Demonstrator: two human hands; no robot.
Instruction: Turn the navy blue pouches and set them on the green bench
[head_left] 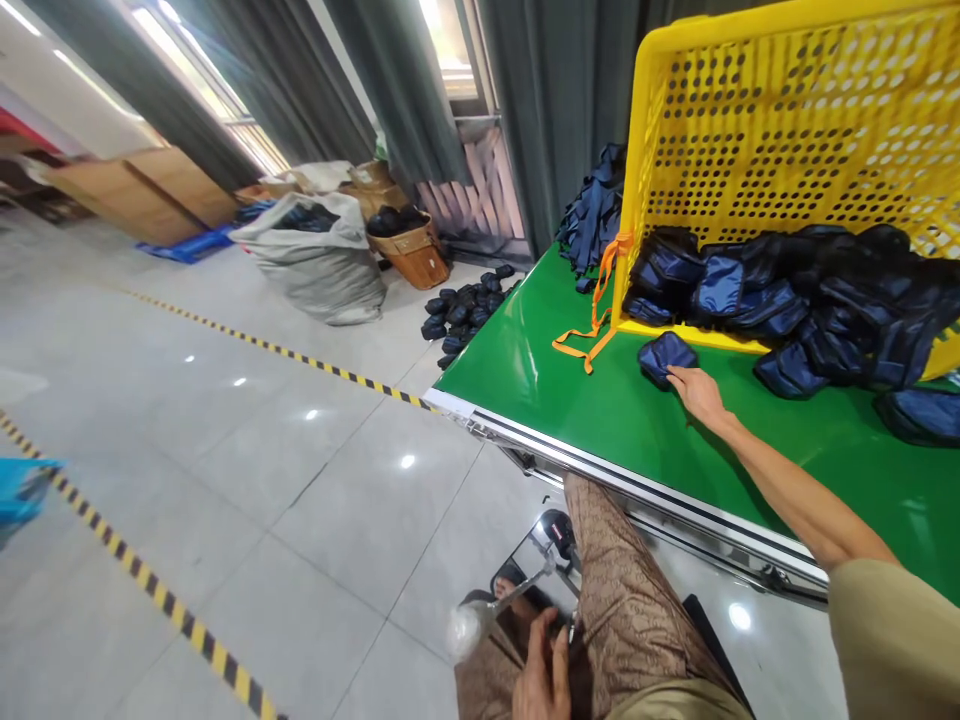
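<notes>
My right hand [699,395] reaches across the green table. Its fingertips pinch the edge of a small navy-blue zip pouch [664,355] lying on the tabletop. Just beyond, a yellow perforated plastic basket [637,130] lies on its side, with a heap of similar navy and black pouches [720,285] spilling from its opening. Low in the view, my left hand [541,672] is by my lap, fingers loosely stretched and nothing visible in them.
An orange strap [589,350] hangs from the basket onto the green table [525,370]. Dark pouches [465,310] lie on the floor beyond its corner. Further off are a full grey sack [322,270], a brown bin [412,255] and cardboard boxes [157,195]. Yellow-black tape [270,347] marks the floor.
</notes>
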